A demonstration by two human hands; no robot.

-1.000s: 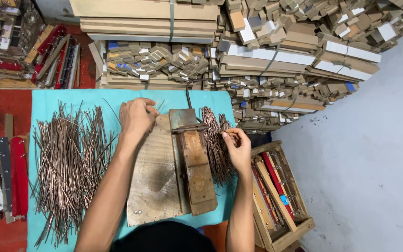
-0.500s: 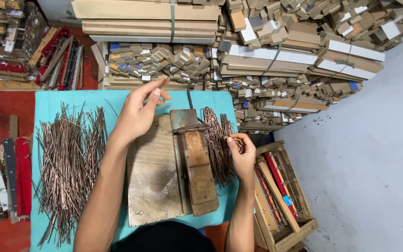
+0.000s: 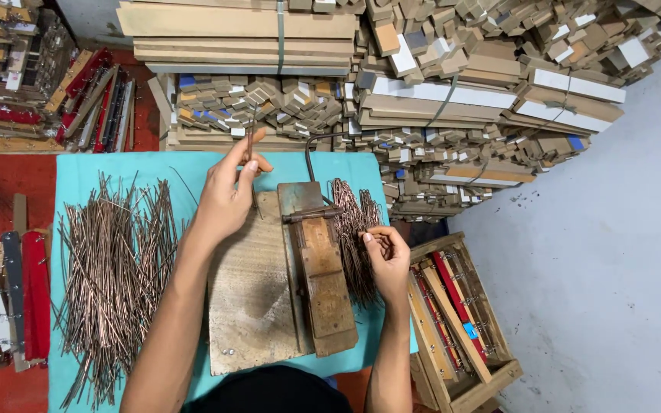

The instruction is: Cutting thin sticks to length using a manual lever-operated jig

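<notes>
My left hand (image 3: pixel 229 195) is raised over the far edge of a wooden board (image 3: pixel 252 294), pinching a thin upright metal rod (image 3: pixel 249 141) between thumb and fingers. My right hand (image 3: pixel 385 256) rests at the right of a wooden lever jig (image 3: pixel 323 279) with a metal pivot bar, its fingers closed on thin rods in the small pile of copper-coloured rods (image 3: pixel 353 229) there. A large heap of similar long rods (image 3: pixel 116 268) lies on the turquoise tabletop (image 3: pixel 78 172) to the left of my left forearm.
Stacks of wooden strips and blocks (image 3: pixel 422 84) fill the back. A wooden crate (image 3: pixel 460 321) with red and tan pieces stands at the right of the table. Red and white hinged slats (image 3: pixel 5 298) lie at the left. Grey floor is at the far right.
My left hand lifted off the board and moved away from me, now holding a rod upright. My right hand stayed at the small rod pile.
</notes>
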